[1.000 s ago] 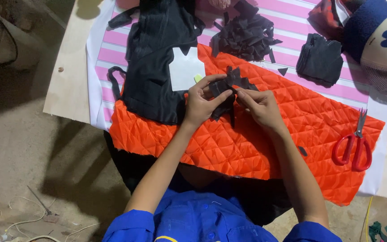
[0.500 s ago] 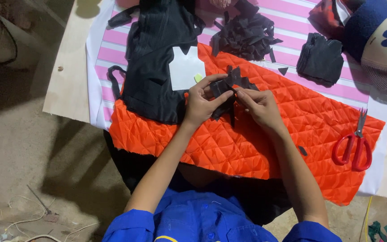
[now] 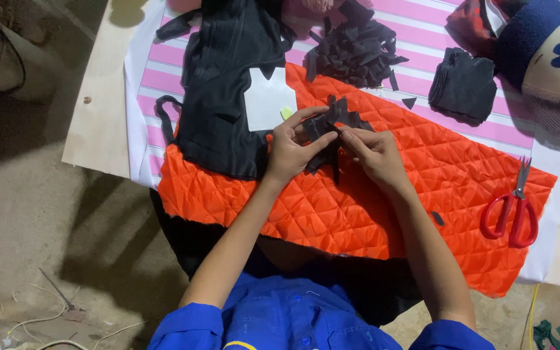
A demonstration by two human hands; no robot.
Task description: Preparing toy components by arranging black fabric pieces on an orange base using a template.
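My left hand (image 3: 291,149) and my right hand (image 3: 372,155) meet over an orange quilted fabric (image 3: 371,207) and both pinch a small bundle of black fabric pieces (image 3: 329,127). The pieces fan out above my fingers and one strip hangs down between my hands. A white paper pattern (image 3: 267,98) with a small yellow-green chip at its edge lies just left of my left hand, on a black garment (image 3: 228,84).
A heap of black fabric scraps (image 3: 354,52) and a stack of cut black pieces (image 3: 465,84) lie on the pink-striped sheet (image 3: 435,26). Red-handled scissors (image 3: 513,210) rest at the right. A helmet with blue flowers (image 3: 552,52) sits top right. The wooden board (image 3: 102,110) edges a dirt floor.
My fingers have shifted slightly on the black pieces; the bundle stays in the same place. Nothing else has moved.
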